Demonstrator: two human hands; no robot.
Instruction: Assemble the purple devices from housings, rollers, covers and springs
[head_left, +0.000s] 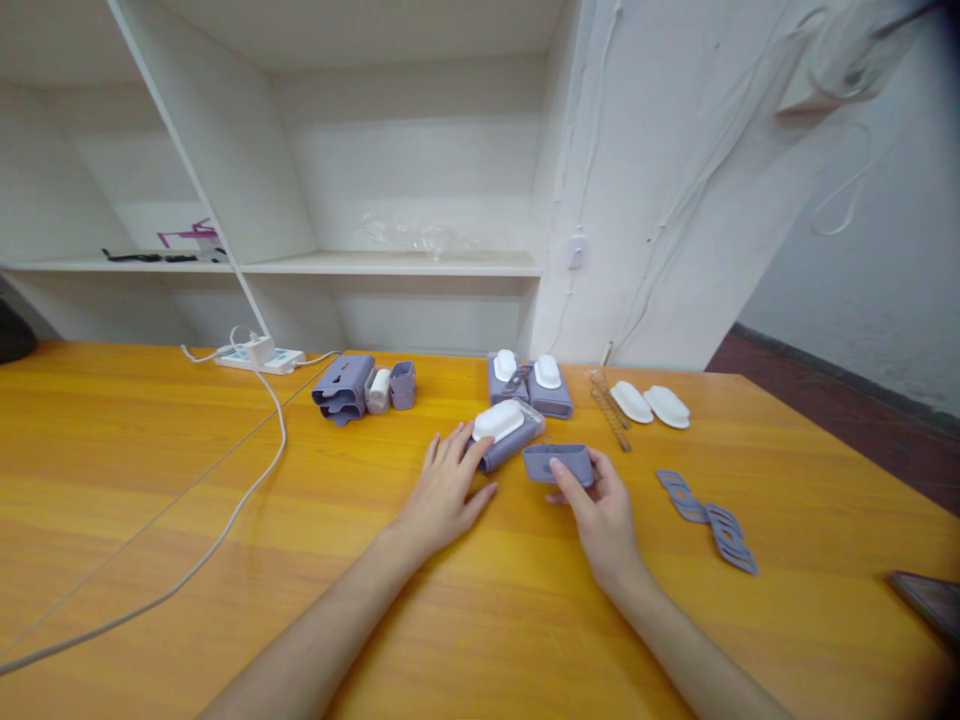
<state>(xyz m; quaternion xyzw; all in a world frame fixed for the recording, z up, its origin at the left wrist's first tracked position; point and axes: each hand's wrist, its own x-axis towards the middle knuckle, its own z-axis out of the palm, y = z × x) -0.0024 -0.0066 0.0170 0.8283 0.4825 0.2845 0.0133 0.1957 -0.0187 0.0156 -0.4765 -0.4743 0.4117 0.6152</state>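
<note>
My right hand (604,510) pinches a shallow grey-purple oval cup (538,464) between thumb and fingers, lifted a little off the table with its hollow side up. To its left, my left hand (448,487) lies with fingers spread, the fingertips touching a grey-purple casing (511,445). A white oval piece (498,421) sits on top of that casing, and clear plastic shows at its right end. Behind it stand two similar casings (551,403) with white oval pieces on top. Two flat grey slotted plates (727,537) lie to the right of my right hand.
Metal springs (609,410) and two white oval discs (666,407) lie at the back right. More grey-purple casings (346,385) and a white roll (379,391) stand at the back left. A white cable (279,440) runs from a power strip (262,357). Shelving (390,263) rises behind.
</note>
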